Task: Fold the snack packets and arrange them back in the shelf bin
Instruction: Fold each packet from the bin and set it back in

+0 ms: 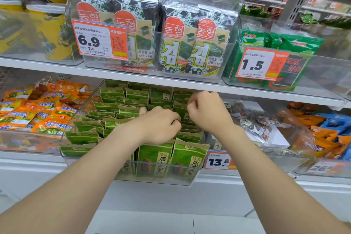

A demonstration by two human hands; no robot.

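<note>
A clear plastic shelf bin on the lower shelf holds several green and tan snack packets standing in rows. My left hand reaches into the middle of the bin with its fingers curled down among the packet tops. My right hand is above the right rear row, its fingers curled; whether they pinch a packet top I cannot tell. The packets beneath both hands are hidden.
The upper shelf edge runs just above my hands. A bin of orange packets sits to the left. A bin of clear brown-snack bags sits to the right. A 13.8 price tag hangs at the front.
</note>
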